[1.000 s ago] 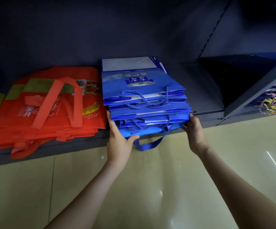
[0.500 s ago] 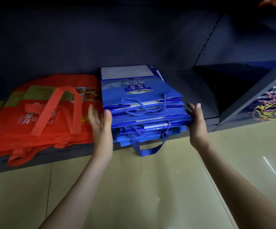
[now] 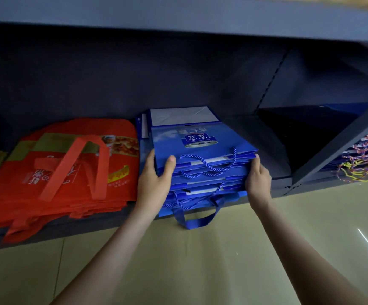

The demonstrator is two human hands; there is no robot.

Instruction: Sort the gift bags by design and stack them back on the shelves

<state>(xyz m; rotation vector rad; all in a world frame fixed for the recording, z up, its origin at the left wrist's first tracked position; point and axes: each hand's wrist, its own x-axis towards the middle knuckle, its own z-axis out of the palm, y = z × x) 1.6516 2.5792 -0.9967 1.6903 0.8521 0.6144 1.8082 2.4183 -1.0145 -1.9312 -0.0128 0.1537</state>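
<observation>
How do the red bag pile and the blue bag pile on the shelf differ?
The red stack has flat strap handles; the blue stack mostly has twisted cord handles. The red stack lies untouched, while the left hand and right hand grip the blue stack's sides. Both lie flat on the same shelf.

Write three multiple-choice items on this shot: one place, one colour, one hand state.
1. Where do the red bags lie from the blue bags?
A) to their left
B) to their right
C) on top of them

2. What colour are the rope handles on the top blue bag?
A) yellow
B) blue
C) red

3. What is the left hand doing?
A) hanging idle
B) holding a red bag
C) gripping the blue bags

Key:
1 A, the red pile sits left of the blue pile.
2 B, the twisted cords match the bag.
3 C, its thumb presses on top at the pile's left edge.
</observation>
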